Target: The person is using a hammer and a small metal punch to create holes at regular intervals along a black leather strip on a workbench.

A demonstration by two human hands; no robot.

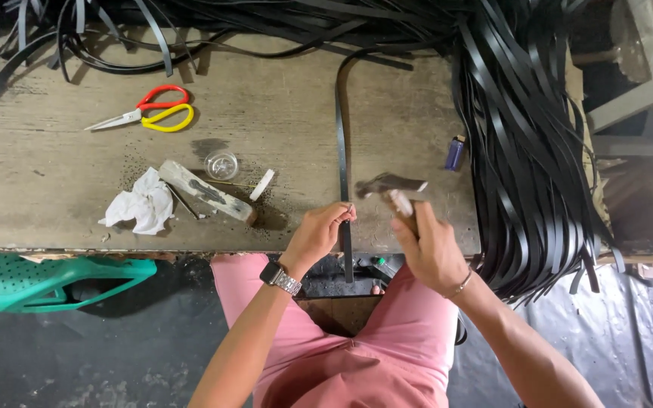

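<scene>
A long black strap (339, 136) lies on the worn wooden table (54, 166), running from the far pile to the near edge. My left hand (319, 233) pinches this strap near the table's front edge, fingertips at a small metal piece. My right hand (426, 245) grips a hammer (392, 187) by its handle; the blurred metal head hovers just right of the strap, above the table.
A large bundle of black straps (527, 151) hangs over the table's right side and across the back. Red-and-yellow scissors (149, 112), a crumpled white cloth (141, 204), a small glass jar (221, 164), a stained block (204, 192) and a blue lighter (455, 153) lie around. A green plastic stool (47, 278) sits below left.
</scene>
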